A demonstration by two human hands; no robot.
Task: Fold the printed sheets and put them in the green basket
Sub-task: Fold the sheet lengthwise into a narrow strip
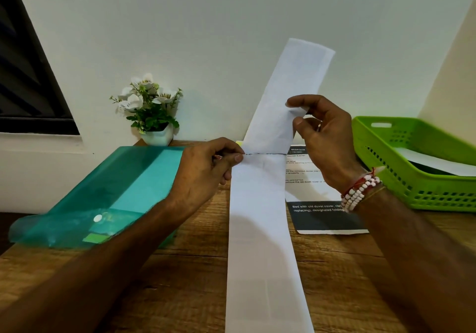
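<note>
A long narrow folded white sheet (260, 216) lies down the middle of the wooden table, and its far half stands bent up toward the wall. My left hand (206, 170) pinches the sheet's left edge at the crease. My right hand (324, 136) pinches the right edge of the raised half. Another printed sheet (322, 216) with black bands lies flat under my right wrist. The green basket (401, 178) sits at the right with a white folded sheet (435, 162) inside it.
A translucent teal plastic folder (108, 196) lies on the left part of the wooden table (180, 281). A small white pot of white flowers (152, 111) stands against the wall behind it. A dark window (25, 80) is at the far left.
</note>
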